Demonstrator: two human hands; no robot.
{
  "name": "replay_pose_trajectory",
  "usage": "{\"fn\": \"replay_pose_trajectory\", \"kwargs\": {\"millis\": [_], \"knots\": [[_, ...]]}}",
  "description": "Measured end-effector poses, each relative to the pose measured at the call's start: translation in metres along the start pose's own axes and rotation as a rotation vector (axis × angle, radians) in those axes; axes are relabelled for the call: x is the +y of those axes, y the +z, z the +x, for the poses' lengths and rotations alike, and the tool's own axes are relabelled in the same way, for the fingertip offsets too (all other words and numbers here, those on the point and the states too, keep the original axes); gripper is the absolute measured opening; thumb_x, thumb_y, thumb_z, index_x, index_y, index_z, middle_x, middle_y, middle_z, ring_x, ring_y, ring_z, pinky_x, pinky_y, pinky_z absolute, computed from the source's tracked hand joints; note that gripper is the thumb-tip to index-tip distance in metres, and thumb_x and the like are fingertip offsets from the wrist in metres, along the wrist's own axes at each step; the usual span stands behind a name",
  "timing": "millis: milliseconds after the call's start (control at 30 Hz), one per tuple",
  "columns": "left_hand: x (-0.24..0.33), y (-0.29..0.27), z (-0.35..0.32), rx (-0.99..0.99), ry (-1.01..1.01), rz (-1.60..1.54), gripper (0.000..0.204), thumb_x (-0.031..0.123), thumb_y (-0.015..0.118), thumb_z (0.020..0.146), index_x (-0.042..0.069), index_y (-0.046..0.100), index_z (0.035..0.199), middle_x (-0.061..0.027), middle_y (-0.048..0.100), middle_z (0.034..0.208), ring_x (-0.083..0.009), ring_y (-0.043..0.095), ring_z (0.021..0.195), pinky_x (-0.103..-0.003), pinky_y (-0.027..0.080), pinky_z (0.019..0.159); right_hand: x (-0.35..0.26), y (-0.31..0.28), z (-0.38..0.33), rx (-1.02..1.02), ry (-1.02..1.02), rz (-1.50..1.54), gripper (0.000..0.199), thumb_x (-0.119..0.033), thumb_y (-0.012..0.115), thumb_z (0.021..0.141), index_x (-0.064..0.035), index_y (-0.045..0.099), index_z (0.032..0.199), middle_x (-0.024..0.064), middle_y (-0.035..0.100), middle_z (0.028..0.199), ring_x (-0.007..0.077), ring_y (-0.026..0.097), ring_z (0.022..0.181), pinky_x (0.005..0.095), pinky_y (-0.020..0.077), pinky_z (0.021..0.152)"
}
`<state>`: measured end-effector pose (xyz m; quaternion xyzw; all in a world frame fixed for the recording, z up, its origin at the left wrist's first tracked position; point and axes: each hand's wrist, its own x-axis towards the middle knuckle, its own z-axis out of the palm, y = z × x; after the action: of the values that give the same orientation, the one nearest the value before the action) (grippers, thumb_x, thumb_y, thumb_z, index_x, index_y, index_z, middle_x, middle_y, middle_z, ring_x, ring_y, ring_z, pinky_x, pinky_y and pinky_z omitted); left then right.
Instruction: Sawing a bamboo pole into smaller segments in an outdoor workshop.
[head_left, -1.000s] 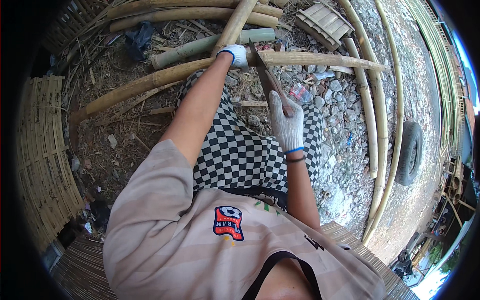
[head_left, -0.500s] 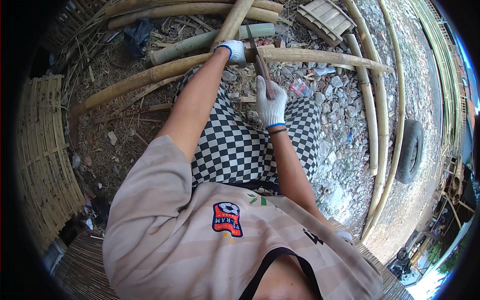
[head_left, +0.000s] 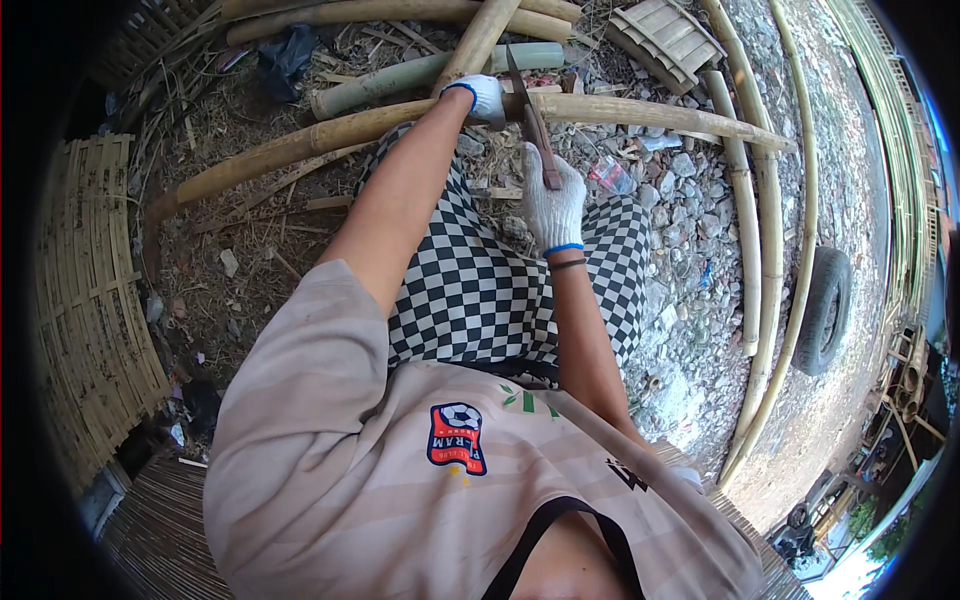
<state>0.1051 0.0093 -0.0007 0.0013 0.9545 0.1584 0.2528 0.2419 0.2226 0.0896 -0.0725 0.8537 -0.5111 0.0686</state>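
Note:
A long bamboo pole point(head_left: 620, 108) lies crosswise in front of my knees. My left hand point(head_left: 486, 100), in a white knit glove with a blue cuff, is closed over the pole and presses on it. Just to its right, the dark narrow blade of a hand saw point(head_left: 522, 82) rests across the pole, its tip pointing away from me. The saw's brown wooden handle is gripped by my gloved right hand point(head_left: 556, 208). Blade teeth and any cut in the bamboo are too small to make out. A thicker bamboo pole point(head_left: 478, 45) slants away beyond my left hand.
A greenish bamboo length point(head_left: 385, 92) lies behind the pole. Beyond it are a black plastic bag point(head_left: 285, 62) and a slatted bamboo piece point(head_left: 668, 42). Long poles point(head_left: 765, 230) and a tyre point(head_left: 823, 310) lie at right over rubble. A woven bamboo panel point(head_left: 95, 300) stands left.
The whole view has shifted slightly. The saw has slid a little away from me across the pole, its tip swinging slightly right. My left hand stays on the bamboo.

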Motion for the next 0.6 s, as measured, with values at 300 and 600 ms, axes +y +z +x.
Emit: {"fn": "replay_pose_trajectory", "kwargs": {"millis": [300, 600], "knots": [[0.017, -0.015, -0.009, -0.134, -0.008, -0.059, 0.056, 0.035, 0.085, 0.057, -0.001, 0.079, 0.1, -0.0211, 0.077, 0.103, -0.0317, 0.075, 0.09, -0.042, 0.06, 0.081, 0.029, 0.002, -0.014, 0.038, -0.004, 0.107, 0.036, -0.031, 0.066, 0.103, 0.0022, 0.068, 0.087, 0.0128, 0.062, 0.066, 0.019, 0.049, 0.058, 0.0359, 0.0452, 0.059], [-0.018, -0.001, -0.009, -0.11, 0.011, -0.01, 0.051, 0.039, 0.083, 0.061, 0.0, 0.079, 0.094, -0.0165, 0.078, 0.095, -0.0292, 0.074, 0.082, -0.041, 0.06, 0.076, -0.028, -0.055, -0.079, -0.114, 0.094, -0.075, 0.032, -0.03, 0.065, 0.104, -0.0001, 0.076, 0.11, 0.0039, 0.066, 0.072, 0.0073, 0.057, 0.064, 0.0268, 0.046, 0.059]]}}
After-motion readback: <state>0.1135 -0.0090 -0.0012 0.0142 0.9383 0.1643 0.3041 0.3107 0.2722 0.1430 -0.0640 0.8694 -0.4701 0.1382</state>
